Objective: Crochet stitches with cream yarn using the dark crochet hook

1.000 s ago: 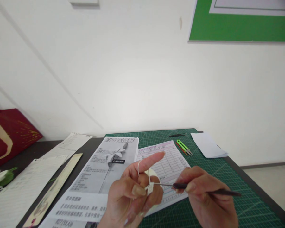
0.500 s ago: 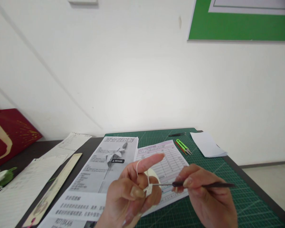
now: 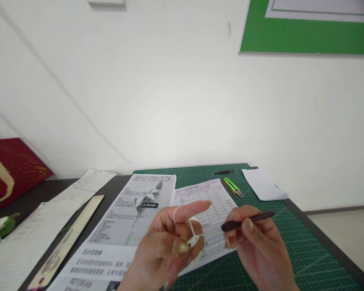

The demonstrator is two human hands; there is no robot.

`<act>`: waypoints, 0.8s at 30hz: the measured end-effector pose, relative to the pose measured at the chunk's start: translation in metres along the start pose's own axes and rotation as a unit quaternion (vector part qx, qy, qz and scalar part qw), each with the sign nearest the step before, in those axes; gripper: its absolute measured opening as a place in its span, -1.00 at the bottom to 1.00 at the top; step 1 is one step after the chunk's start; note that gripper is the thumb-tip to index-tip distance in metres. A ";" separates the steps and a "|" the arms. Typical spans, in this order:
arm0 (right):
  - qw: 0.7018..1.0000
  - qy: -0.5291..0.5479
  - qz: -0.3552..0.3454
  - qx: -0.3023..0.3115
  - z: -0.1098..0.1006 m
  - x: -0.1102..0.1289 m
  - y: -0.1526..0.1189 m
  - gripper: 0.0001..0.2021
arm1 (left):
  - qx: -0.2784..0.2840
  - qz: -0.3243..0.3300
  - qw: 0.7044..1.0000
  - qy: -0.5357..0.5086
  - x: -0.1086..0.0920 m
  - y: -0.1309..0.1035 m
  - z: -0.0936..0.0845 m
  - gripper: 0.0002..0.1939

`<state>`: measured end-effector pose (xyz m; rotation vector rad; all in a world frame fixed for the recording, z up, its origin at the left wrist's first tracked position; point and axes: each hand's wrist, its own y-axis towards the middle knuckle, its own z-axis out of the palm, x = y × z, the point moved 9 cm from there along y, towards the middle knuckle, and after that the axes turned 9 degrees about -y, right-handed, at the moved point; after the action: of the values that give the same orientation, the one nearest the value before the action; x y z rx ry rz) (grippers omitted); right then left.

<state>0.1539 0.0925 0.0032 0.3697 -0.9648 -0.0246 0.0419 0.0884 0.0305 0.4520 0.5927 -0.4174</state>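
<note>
Between thumb and fingers, my left hand [image 3: 172,242] pinches a small piece of white crochet work [image 3: 193,241]. White yarn [image 3: 191,227] loops round its raised, outstretched index finger and runs down to the piece. On the right, my right hand [image 3: 257,242] grips a dark-handled hook [image 3: 247,221], tilted up toward the right. The hook's thin metal shaft cannot be made out now, and a gap separates the dark handle from the white piece. Both hands are above a printed chart sheet [image 3: 215,202] and the green cutting mat [image 3: 294,238].
Green thread snips [image 3: 233,186] and dark tweezers [image 3: 224,172] lie on the mat, near white paper [image 3: 263,184]. To the left are a printed flower sheet [image 3: 109,230], a long bookmark-like strip [image 3: 68,242], handwritten pages [image 3: 39,234] and a red bag [image 3: 15,169].
The hook's handle has swung to a steeper tilt, its far end higher, and its metal shaft no longer shows reaching the white piece. My left index fingertip is slightly lower.
</note>
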 end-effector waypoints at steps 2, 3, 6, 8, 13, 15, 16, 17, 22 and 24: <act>0.997 0.056 0.058 -0.022 0.001 -0.012 0.001 -0.90 | -0.007 0.013 0.999 0.033 -0.001 0.000 -0.003 -0.54; 0.993 0.082 0.079 -0.033 0.001 -0.016 0.002 -0.91 | -0.010 0.022 0.998 0.051 -0.002 0.000 -0.005 -0.57; 0.980 0.140 0.128 -0.068 0.000 -0.028 0.005 -0.90 | -0.012 0.049 0.992 0.115 -0.002 -0.002 -0.010 -0.63; 0.972 0.161 0.147 -0.087 -0.001 -0.034 0.006 -0.88 | -0.010 0.069 0.985 0.156 -0.003 -0.004 -0.011 -0.64; 0.969 0.162 0.152 -0.107 -0.004 -0.036 0.004 -0.84 | -0.008 0.093 0.969 0.230 -0.004 -0.004 -0.008 -0.64; 0.972 0.149 0.144 -0.111 -0.004 -0.034 0.003 -0.84 | -0.006 0.090 0.964 0.250 -0.003 -0.003 -0.009 -0.62; 0.974 0.139 0.137 -0.113 -0.004 -0.032 0.003 -0.84 | -0.006 0.091 0.962 0.257 -0.003 -0.003 -0.010 -0.62; 0.977 0.127 0.127 -0.117 -0.005 -0.030 0.004 -0.84 | -0.007 0.094 0.960 0.264 -0.003 -0.002 -0.011 -0.61; 0.987 0.049 0.068 -0.139 -0.010 -0.017 0.005 -0.87 | -0.026 0.119 0.946 0.301 -0.010 -0.002 -0.015 -0.60; 0.990 -0.003 0.038 -0.136 -0.010 -0.012 0.003 -0.90 | -0.057 0.124 0.936 0.325 -0.014 -0.003 -0.016 -0.60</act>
<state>0.1547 0.1003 -0.0107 0.0807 -0.9671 -0.0876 0.0230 0.0979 0.0262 0.5475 1.1803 0.0239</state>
